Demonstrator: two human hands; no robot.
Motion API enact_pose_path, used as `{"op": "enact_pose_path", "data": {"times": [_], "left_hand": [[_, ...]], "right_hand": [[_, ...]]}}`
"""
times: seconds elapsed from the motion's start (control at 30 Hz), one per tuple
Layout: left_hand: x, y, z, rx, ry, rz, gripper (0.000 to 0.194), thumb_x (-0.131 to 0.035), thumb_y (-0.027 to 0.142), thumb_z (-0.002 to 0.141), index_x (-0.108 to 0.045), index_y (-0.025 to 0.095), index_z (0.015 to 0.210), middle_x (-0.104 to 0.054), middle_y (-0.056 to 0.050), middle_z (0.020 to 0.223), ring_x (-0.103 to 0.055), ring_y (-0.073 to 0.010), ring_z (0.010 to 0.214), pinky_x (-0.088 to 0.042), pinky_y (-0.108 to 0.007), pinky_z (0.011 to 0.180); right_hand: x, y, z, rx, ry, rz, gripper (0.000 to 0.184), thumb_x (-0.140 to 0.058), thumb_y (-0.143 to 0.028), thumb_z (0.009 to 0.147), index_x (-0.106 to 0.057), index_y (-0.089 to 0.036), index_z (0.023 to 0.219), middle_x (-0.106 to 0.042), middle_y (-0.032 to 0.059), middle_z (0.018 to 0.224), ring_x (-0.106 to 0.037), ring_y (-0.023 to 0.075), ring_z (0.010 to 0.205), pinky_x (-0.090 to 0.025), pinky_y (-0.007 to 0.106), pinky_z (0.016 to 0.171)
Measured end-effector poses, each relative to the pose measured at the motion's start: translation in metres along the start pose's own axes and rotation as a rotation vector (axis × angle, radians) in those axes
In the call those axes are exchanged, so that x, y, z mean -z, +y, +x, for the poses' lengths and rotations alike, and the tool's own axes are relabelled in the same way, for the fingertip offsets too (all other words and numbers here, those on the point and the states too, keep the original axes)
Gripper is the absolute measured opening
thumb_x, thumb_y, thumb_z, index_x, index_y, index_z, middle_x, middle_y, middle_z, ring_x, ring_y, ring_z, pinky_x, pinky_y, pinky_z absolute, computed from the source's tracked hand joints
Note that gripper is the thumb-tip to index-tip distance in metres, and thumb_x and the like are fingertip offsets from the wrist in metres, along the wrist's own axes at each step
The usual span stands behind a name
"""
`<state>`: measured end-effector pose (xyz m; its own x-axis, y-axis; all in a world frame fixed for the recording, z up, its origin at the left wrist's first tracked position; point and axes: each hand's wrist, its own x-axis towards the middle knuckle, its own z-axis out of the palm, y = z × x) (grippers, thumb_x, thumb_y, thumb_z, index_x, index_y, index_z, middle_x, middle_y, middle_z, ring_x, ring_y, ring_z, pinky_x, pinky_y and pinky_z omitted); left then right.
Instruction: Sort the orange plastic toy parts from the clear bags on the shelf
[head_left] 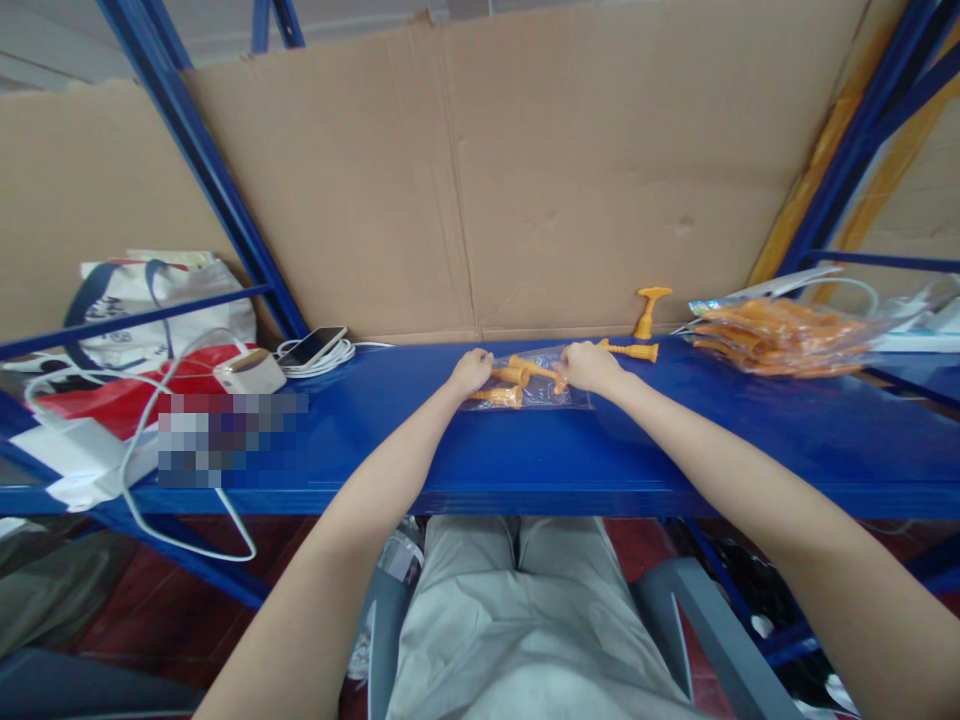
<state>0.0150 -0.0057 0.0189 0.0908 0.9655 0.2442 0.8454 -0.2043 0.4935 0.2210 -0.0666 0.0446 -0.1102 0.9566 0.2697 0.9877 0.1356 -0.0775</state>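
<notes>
A small clear plastic bag (pixel 536 388) lies on the blue shelf (pixel 525 460), with several orange plastic pegs (pixel 517 375) inside it. My left hand (pixel 471 371) is closed on the bag's left end. My right hand (pixel 591 366) is closed on its right end, pinching the top edge. Just right of that hand another orange peg (pixel 634 350) lies flat on the shelf, and one more orange peg (pixel 649 310) stands upright against the cardboard.
A brown cardboard sheet (pixel 480 190) backs the shelf. At right lies a pile of filled bags of orange pegs (pixel 780 335). At left are a phone (pixel 311 346) on a coiled white cable, a small white device (pixel 250 371), a white charger (pixel 71 445) and a tote bag (pixel 161 300).
</notes>
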Motion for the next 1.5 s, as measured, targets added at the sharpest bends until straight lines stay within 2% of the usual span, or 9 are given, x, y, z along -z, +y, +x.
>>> {"op": "enact_pose_path", "data": {"times": [0.13,0.3,0.5,0.7,0.83,0.93,1.1,1.27,1.5], "left_hand": [[0.002,0.001,-0.002,0.008,-0.004,-0.033,0.036,-0.039,0.024,0.098,-0.065,0.011,0.119,-0.065,-0.015,0.132,-0.058,-0.0236,0.126,-0.042,-0.031,0.104],[0.003,0.002,-0.002,0.016,0.001,-0.064,0.036,-0.04,0.026,0.098,-0.065,0.01,0.118,-0.065,-0.017,0.131,-0.059,-0.0247,0.124,-0.043,-0.031,0.104],[0.001,-0.002,0.0,-0.019,0.035,-0.145,0.034,-0.037,0.024,0.098,-0.066,0.014,0.111,-0.067,-0.013,0.129,-0.059,-0.0233,0.124,-0.042,-0.033,0.106],[-0.002,-0.002,0.001,-0.002,0.085,-0.267,0.039,-0.03,0.022,0.099,-0.066,0.014,0.112,-0.068,-0.011,0.127,-0.06,-0.0216,0.121,-0.044,-0.032,0.105],[-0.002,-0.002,0.002,-0.003,0.113,-0.254,0.037,-0.032,0.023,0.099,-0.067,0.015,0.109,-0.07,-0.009,0.123,-0.06,-0.0216,0.121,-0.045,-0.03,0.104],[-0.001,-0.001,0.001,-0.009,0.105,-0.2,0.036,-0.032,0.023,0.1,-0.067,0.014,0.105,-0.07,-0.011,0.119,-0.062,-0.0218,0.115,-0.046,-0.03,0.1],[-0.001,0.0,0.003,-0.071,0.106,-0.064,0.033,-0.035,0.017,0.096,-0.067,0.014,0.1,-0.07,-0.011,0.115,-0.062,-0.0199,0.112,-0.045,-0.028,0.1],[-0.005,-0.002,0.008,-0.206,0.065,0.021,0.033,-0.037,0.017,0.093,-0.07,0.014,0.094,-0.07,-0.01,0.11,-0.061,-0.0198,0.114,-0.043,-0.03,0.104],[-0.006,-0.003,0.007,-0.306,0.067,0.115,0.035,-0.036,0.016,0.093,-0.071,0.016,0.095,-0.07,-0.01,0.112,-0.06,-0.0194,0.116,-0.041,-0.03,0.109]], "right_hand": [[-0.012,0.002,0.009,0.037,-0.032,0.291,0.018,-0.059,-0.016,0.088,-0.076,-0.015,0.092,-0.077,0.0111,0.092,-0.072,0.0248,0.094,-0.054,0.031,0.082],[-0.029,0.003,0.016,-0.1,-0.092,1.032,0.018,-0.065,-0.01,0.084,-0.07,-0.016,0.101,-0.072,0.0032,0.074,-0.066,0.013,0.06,-0.056,0.025,0.06],[-0.032,0.004,0.014,-0.16,-0.11,1.418,0.019,-0.07,-0.008,0.082,-0.063,-0.018,0.096,-0.069,0.0003,0.069,-0.066,0.0107,0.06,-0.059,0.026,0.069],[-0.034,-0.001,0.017,-0.267,-0.033,1.524,0.021,-0.065,-0.001,0.081,-0.054,-0.018,0.075,-0.067,-0.0011,0.067,-0.068,0.0104,0.062,-0.059,0.029,0.081],[-0.039,0.001,0.021,-0.346,-0.001,1.498,0.024,-0.062,0.003,0.078,-0.053,-0.019,0.071,-0.069,0.0019,0.074,-0.071,0.0119,0.076,-0.056,0.028,0.09],[-0.041,0.004,0.022,-0.302,-0.021,1.445,0.02,-0.065,-0.001,0.077,-0.057,-0.018,0.07,-0.073,0.005,0.085,-0.071,0.0132,0.089,-0.054,0.026,0.094],[-0.045,0.006,0.025,-0.229,0.01,1.291,0.01,-0.066,-0.006,0.075,-0.064,-0.015,0.073,-0.075,0.0075,0.093,-0.07,0.0137,0.086,-0.056,0.026,0.085],[-0.046,0.007,0.027,-0.261,0.029,1.129,0.014,-0.064,-0.003,0.073,-0.064,-0.014,0.065,-0.07,0.0035,0.065,-0.065,0.0121,0.063,-0.056,0.025,0.069],[-0.045,0.008,0.025,-0.224,-0.01,1.169,0.018,-0.062,0.0,0.075,-0.068,-0.014,0.065,-0.072,0.0043,0.067,-0.064,0.0093,0.059,-0.055,0.021,0.066]]}}
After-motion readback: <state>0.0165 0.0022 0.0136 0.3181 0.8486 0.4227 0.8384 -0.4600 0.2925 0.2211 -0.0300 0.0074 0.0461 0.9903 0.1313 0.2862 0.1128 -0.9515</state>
